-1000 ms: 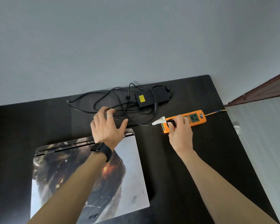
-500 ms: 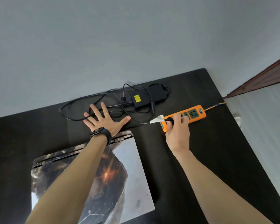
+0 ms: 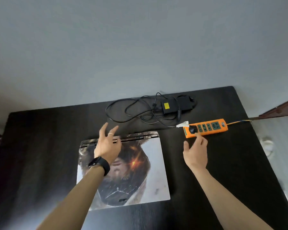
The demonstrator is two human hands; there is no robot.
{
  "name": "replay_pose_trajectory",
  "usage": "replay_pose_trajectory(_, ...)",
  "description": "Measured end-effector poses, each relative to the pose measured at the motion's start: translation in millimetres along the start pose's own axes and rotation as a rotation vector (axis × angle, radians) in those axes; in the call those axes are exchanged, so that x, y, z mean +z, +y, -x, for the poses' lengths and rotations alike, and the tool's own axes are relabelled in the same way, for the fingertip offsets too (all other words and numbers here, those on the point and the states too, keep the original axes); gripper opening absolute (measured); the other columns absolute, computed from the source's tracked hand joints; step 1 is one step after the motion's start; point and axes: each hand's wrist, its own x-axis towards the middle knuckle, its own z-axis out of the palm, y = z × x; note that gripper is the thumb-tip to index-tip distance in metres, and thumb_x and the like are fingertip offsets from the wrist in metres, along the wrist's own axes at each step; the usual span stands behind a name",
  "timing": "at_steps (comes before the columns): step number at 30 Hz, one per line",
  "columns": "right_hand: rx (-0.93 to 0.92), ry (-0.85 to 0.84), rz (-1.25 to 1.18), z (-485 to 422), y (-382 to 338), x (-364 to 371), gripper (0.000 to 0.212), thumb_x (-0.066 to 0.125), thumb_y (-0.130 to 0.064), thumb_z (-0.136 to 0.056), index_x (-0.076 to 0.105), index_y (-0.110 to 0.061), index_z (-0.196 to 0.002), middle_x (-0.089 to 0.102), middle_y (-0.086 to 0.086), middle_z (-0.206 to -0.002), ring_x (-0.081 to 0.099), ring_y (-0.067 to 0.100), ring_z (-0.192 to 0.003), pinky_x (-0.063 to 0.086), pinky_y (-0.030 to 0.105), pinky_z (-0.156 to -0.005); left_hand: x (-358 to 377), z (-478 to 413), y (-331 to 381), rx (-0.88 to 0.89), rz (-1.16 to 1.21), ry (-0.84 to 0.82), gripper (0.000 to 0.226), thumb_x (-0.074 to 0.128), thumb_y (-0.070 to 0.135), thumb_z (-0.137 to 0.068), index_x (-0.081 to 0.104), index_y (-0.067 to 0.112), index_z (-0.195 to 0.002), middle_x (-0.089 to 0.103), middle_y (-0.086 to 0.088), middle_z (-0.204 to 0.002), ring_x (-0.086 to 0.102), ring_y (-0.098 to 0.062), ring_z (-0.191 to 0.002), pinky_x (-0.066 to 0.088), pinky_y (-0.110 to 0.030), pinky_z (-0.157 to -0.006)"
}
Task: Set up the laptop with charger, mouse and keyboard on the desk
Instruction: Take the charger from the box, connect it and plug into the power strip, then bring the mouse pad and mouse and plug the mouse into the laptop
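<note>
Both hands are empty, fingers spread: the left hand [image 3: 106, 145] hovers over the far edge of the closed laptop [image 3: 123, 170], and the right hand [image 3: 195, 151] hangs just near of the power strip [image 3: 205, 128]. On the desk [image 3: 40, 146], the charger [image 3: 177, 105] lies at the far edge in loose cable. Its plug [image 3: 192, 129] appears seated in the strip's left socket, so mains looks done. Next, I'd judge, the free cable end must reach the laptop. No mouse or keyboard shows.
</note>
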Motion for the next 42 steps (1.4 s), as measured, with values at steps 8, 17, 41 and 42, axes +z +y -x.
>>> replay_pose_trajectory(8,0.093,-0.466,-0.121,135.4,19.7,35.4,0.06,0.064,-0.05,-0.09,0.049,-0.016,-0.137,0.053,0.005,-0.131,0.059,0.015,-0.102,0.052,0.032,-0.086,-3.2,130.4,-101.6,-0.662,0.093,-0.141,0.083,0.066,0.062,-0.078,0.019,0.054,-0.147,0.011,-0.012,-0.159,0.021,-0.042,-0.141,0.022,-0.052,-0.114)
replay_pose_trajectory(17,0.208,-0.448,-0.21,154.7,24.5,43.9,0.064,0.078,-0.045,-0.083,0.053,-0.015,-0.133,0.063,0.007,-0.125,0.063,0.025,-0.107,0.054,0.041,-0.093,-0.8,149.5,-133.5,-0.553,0.174,-0.197,0.103,0.074,0.057,-0.072,0.007,0.052,-0.15,0.036,-0.013,-0.146,0.035,-0.039,-0.13,0.03,-0.046,-0.11)
replay_pose_trajectory(41,-0.007,-0.412,-0.086,181.1,26.8,23.6,0.065,0.068,-0.044,-0.091,0.048,-0.014,-0.146,0.052,0.017,-0.143,0.053,0.037,-0.127,0.046,0.045,-0.101,12.4,241.6,-142.1,-0.513,0.345,-0.186,0.081,0.076,0.026,-0.079,0.036,0.036,-0.149,0.005,-0.005,-0.162,0.022,-0.026,-0.146,0.028,-0.035,-0.117)
replay_pose_trajectory(42,-0.05,-0.401,-0.016,187.2,28.6,19.5,0.066,0.067,-0.042,-0.092,0.046,-0.015,-0.148,0.049,0.018,-0.145,0.05,0.038,-0.129,0.045,0.046,-0.102,16.7,259.4,-136.3,-0.513,0.336,-0.187,0.078,0.074,0.026,-0.081,0.037,0.034,-0.148,0.005,-0.008,-0.162,0.019,-0.026,-0.147,0.026,-0.034,-0.116)
